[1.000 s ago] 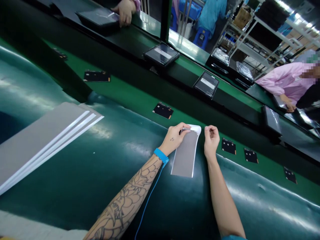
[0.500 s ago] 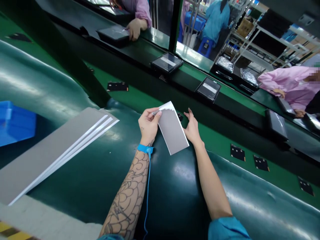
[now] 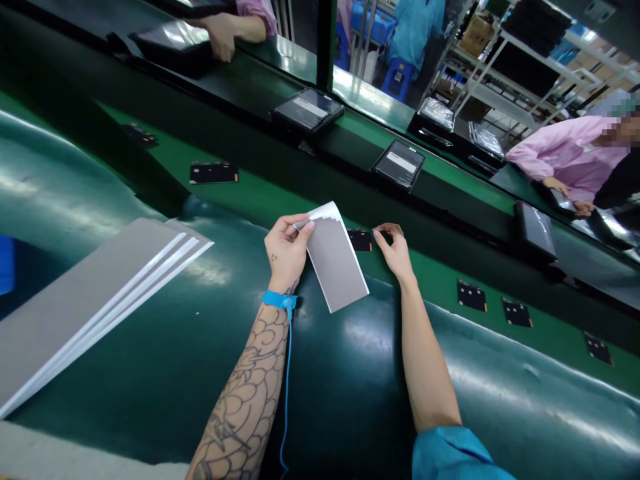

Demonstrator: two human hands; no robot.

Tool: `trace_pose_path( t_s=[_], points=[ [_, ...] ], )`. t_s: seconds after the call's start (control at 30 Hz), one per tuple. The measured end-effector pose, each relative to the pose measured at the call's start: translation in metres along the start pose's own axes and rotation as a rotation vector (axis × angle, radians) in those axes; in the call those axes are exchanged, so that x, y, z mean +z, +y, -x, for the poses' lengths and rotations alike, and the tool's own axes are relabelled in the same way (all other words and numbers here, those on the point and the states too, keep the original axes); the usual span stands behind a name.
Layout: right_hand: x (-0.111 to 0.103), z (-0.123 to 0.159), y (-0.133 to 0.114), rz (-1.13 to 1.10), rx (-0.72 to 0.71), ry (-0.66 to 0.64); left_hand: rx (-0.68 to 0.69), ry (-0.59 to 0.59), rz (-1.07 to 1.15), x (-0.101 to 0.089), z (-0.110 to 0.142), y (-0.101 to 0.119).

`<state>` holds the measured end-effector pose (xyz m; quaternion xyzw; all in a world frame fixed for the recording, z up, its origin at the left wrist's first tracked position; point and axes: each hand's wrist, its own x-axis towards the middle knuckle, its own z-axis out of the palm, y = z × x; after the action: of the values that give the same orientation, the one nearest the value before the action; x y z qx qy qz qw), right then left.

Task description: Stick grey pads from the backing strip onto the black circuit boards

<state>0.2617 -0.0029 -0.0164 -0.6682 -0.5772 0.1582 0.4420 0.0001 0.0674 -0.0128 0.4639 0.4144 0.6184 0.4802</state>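
My left hand (image 3: 289,248) pinches the upper left corner of a grey sheet (image 3: 339,263) with white backing. The backing shows along its curled, stepped top edge. To the right, apart from the sheet, my right hand (image 3: 396,255) has its thumb and index fingertips brought together; anything between them is too small to make out. Just left of those fingertips a black circuit board (image 3: 363,240) lies on the green belt, partly covered by the sheet. A blue wrist strap (image 3: 280,300) with a cord is on my left wrist.
Larger grey sheets (image 3: 100,287) lie stacked at left, near a blue bin (image 3: 6,265). More circuit boards (image 3: 214,173) rest along the green belt (image 3: 280,193). Beyond it, black trays (image 3: 307,110) stand on a raised line, where a co-worker's hand (image 3: 223,37) touches one. Another person in pink (image 3: 560,150) works at right.
My right hand has moved away from the sheet's edge toward the belt, its fingers drawing together. The circuit board beside it is now more exposed. The view has shifted slightly right.
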Motion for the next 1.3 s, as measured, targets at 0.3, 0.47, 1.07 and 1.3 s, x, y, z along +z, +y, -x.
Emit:
trace_pose_path(
  t_s=[0.3,0.47,1.07,1.3],
  points=[
    [0.009,-0.019,0.000,0.264,0.095,-0.155,0.018,-0.010,0.005,-0.001,0.000,-0.003],
    [0.002,-0.017,0.003,0.276,0.106,-0.181,0.033,-0.018,0.002,0.000,0.000,-0.004],
    [0.037,0.016,-0.059,0.001,-0.218,0.216,0.057,-0.166,-0.148,0.013,0.014,0.001],
    [0.055,0.023,-0.074,0.148,-0.325,0.153,0.134,-0.265,-0.240,0.022,0.023,0.002]
  ],
)
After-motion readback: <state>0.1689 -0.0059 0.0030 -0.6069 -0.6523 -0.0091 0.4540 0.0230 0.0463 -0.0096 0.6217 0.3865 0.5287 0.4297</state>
